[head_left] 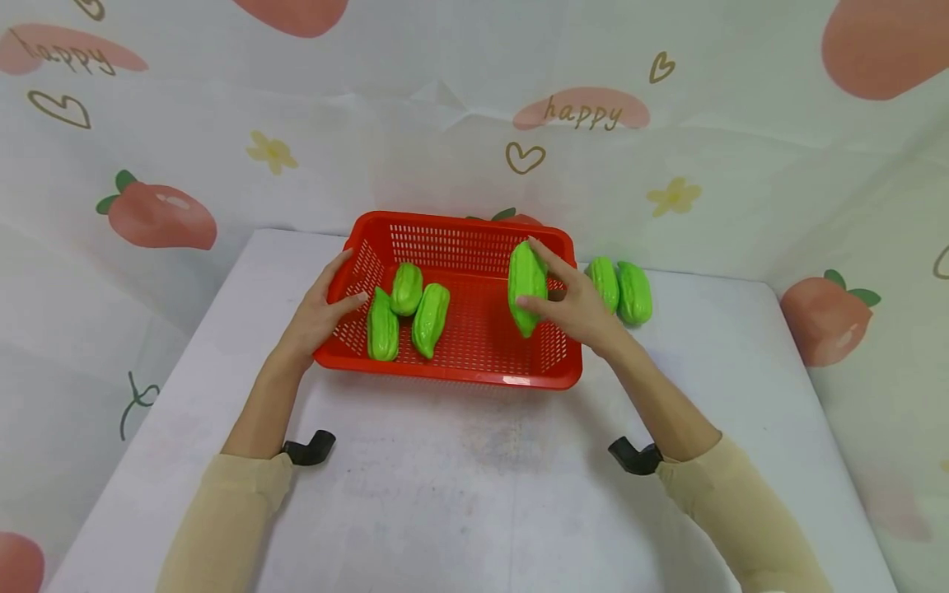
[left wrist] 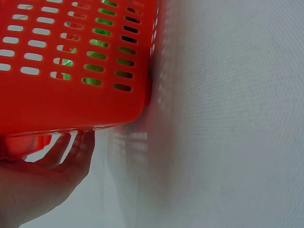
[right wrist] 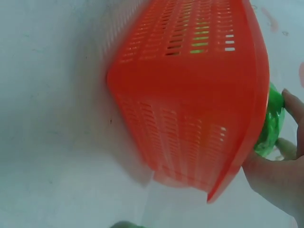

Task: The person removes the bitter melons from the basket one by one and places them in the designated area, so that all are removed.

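A red plastic basket (head_left: 474, 375) with slotted walls stands on the white table. Three glossy green ridged bitter gourds, one of them the middle gourd (head_left: 406, 288), lie in its left part. My left hand (head_left: 315, 321) grips the basket's left rim, thumb on the inner side. Over the basket's right part, my right hand (head_left: 574, 305) holds another bitter gourd (head_left: 525, 284) between thumb and fingers, its long side upright in the head view. In the right wrist view that gourd (right wrist: 271, 121) shows just past the rim, partly hidden by it.
Two more bitter gourds, including the outer gourd (head_left: 634, 293), lie on the table right of the basket, one partly behind my right hand. A printed cloth (head_left: 445, 165) hangs behind the table (head_left: 445, 494). Black camera mounts (head_left: 311, 447) sit at both wrists.
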`<action>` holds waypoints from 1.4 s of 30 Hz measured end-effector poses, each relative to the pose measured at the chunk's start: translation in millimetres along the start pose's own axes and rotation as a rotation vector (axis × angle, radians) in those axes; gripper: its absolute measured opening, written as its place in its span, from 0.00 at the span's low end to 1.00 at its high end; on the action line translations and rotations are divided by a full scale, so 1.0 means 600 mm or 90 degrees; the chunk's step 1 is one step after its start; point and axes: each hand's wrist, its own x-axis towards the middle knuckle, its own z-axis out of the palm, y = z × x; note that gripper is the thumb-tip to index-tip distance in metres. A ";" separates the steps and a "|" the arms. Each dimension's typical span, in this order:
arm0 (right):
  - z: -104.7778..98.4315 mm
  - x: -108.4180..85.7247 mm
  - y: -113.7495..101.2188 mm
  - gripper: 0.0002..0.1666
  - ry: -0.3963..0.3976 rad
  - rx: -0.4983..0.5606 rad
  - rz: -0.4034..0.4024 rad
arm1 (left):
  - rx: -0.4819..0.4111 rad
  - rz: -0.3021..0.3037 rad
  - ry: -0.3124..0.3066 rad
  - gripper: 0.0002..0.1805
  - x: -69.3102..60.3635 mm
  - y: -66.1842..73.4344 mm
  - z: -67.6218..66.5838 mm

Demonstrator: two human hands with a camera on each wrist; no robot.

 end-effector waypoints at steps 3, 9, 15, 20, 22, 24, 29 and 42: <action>-0.008 -0.005 0.001 0.50 -0.001 0.004 -0.001 | -0.004 0.000 -0.001 0.40 0.000 0.000 -0.001; -0.025 -0.018 0.005 0.47 0.004 0.015 0.032 | -0.025 -0.006 -0.007 0.40 0.005 -0.003 -0.001; -0.044 -0.031 0.011 0.48 0.033 0.028 0.035 | -0.041 -0.011 -0.011 0.40 0.006 -0.003 -0.001; -0.056 -0.047 0.018 0.48 0.041 0.018 0.048 | -0.025 -0.012 -0.006 0.39 -0.004 0.005 0.000; -0.060 -0.056 0.022 0.48 0.045 0.013 0.065 | -0.025 -0.014 -0.008 0.39 -0.007 0.005 0.002; -0.066 -0.064 0.026 0.48 0.049 0.004 0.079 | -0.024 -0.013 -0.009 0.39 -0.008 0.004 0.003; -0.084 -0.076 0.029 0.46 0.056 -0.021 0.088 | -0.024 -0.003 -0.009 0.39 -0.003 0.006 0.002; -0.125 -0.097 0.041 0.51 0.040 -0.067 0.109 | -0.028 -0.006 -0.007 0.39 -0.002 0.003 0.000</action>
